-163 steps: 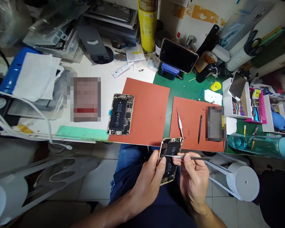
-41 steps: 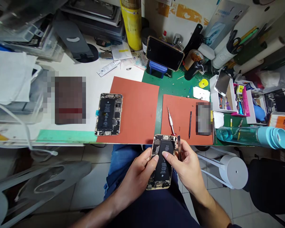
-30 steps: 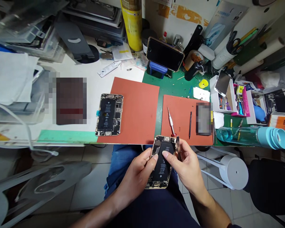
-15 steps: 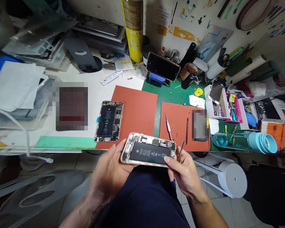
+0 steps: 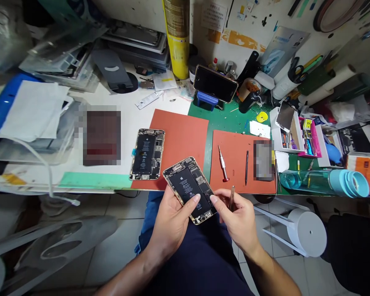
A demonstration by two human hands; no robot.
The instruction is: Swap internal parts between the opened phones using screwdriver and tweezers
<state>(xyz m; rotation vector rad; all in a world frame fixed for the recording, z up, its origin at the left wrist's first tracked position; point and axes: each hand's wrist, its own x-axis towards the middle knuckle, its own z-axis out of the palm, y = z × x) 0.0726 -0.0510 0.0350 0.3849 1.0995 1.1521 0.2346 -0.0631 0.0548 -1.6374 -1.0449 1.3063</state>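
An opened smartphone [image 5: 185, 187], its black battery and circuit board exposed, is tilted over the table's front edge. My left hand [image 5: 174, 213] is closed around its lower left side, thumb on the battery. My right hand [image 5: 239, 218] has thumb and index finger at the phone's right edge. A pair of metal tweezers [image 5: 232, 198] sticks up from its fingers; their tips are hidden. Behind my left hand, a second opened smartphone [image 5: 147, 154] lies on the table, partly on a reddish-brown mat [image 5: 185, 135].
On the right mat [image 5: 234, 142] lie a screwdriver [image 5: 223, 163] and a black stick-like tool [image 5: 246, 167]. A phone [image 5: 216, 83] rests on a blue stand. A blue bottle [image 5: 314, 181] lies at the right, near open boxes of tools [image 5: 288, 135].
The held phone has turned in my hands, its lower end now pointing toward me. My left thumb has come onto the battery. My right fingers have shifted to the phone's right edge.
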